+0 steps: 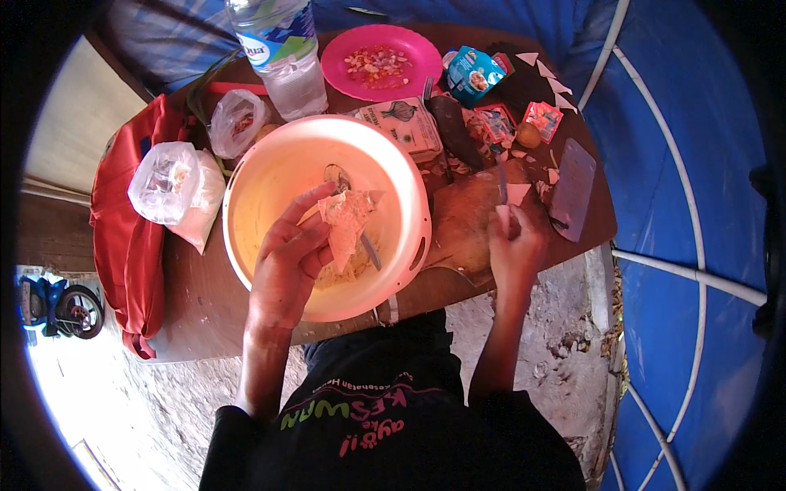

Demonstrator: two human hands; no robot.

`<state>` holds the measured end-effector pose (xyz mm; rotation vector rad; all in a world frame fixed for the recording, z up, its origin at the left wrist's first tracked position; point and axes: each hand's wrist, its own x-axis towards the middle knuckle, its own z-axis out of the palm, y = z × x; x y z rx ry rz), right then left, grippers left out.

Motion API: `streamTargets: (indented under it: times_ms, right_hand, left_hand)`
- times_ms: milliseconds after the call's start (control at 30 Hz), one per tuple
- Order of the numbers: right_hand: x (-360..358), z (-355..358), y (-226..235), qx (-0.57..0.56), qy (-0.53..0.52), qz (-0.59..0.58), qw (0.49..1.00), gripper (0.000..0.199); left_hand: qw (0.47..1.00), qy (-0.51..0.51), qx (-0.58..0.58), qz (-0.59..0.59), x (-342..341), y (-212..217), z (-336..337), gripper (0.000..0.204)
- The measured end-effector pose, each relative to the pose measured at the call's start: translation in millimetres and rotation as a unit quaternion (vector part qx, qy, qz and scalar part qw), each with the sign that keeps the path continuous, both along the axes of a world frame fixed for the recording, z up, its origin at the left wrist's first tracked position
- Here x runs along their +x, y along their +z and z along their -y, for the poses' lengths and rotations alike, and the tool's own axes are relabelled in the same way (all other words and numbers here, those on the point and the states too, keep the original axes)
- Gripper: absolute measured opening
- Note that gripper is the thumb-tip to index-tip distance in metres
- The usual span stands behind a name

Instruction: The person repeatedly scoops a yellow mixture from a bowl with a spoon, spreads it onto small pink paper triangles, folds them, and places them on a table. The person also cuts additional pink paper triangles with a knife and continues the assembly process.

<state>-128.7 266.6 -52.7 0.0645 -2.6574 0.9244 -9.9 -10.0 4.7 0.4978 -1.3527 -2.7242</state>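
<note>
Bright daylight, blue-tinted shade, fisheye-bent edges

Blue tarp wall [679,164] with white poles, rough stone floor [565,344], round brown wooden table [196,303] in daylight.

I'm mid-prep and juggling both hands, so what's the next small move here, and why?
Probably tip the opened sachet further, since the left hand holds it over the pale bowl, where a spoon waits. The right hand rests with a knife on the wooden board.
</note>
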Motion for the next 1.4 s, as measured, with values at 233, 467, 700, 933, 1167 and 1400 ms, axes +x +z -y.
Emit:
streamTargets:
  times_ms: [233, 467, 700, 933, 1167, 1400]
  right_hand:
    - [-7.8, 33.1, 15.7, -0.017, 0.033, 0.053, 0.998, 0.032]
    - [34.5, 62.3, 62.7, -0.174, 0.416, 0.058, 0.891, 0.06]
    - [33.4, 90.2, 54.5, -0.297, 0.436, -0.006, 0.85, 0.07]
    - [30.1, 103.9, 30.0, -0.358, 0.451, -0.046, 0.817, 0.072]
    - [35.7, 113.0, 24.8, -0.508, 0.43, 0.004, 0.747, 0.044]
    - [39.0, 112.6, 34.7, -0.546, 0.41, 0.049, 0.729, 0.03]
  left_hand:
    - [1.0, 0.014, -0.012, -0.016, -3.5, 7.8, -7.2, 0.051]
    - [0.989, -0.092, 0.11, -0.041, -1.0, 29.4, -9.8, 0.055]
    - [0.997, -0.034, 0.06, -0.04, 2.8, 38.6, -22.1, 0.057]
    - [0.999, -0.013, 0.024, -0.04, 6.9, 36.2, -24.1, 0.057]
    - [0.996, -0.019, 0.058, -0.058, 12.1, 33.2, -23.6, 0.058]
    - [0.992, 0.001, -0.082, -0.098, 10.7, 22.5, -28.1, 0.057]
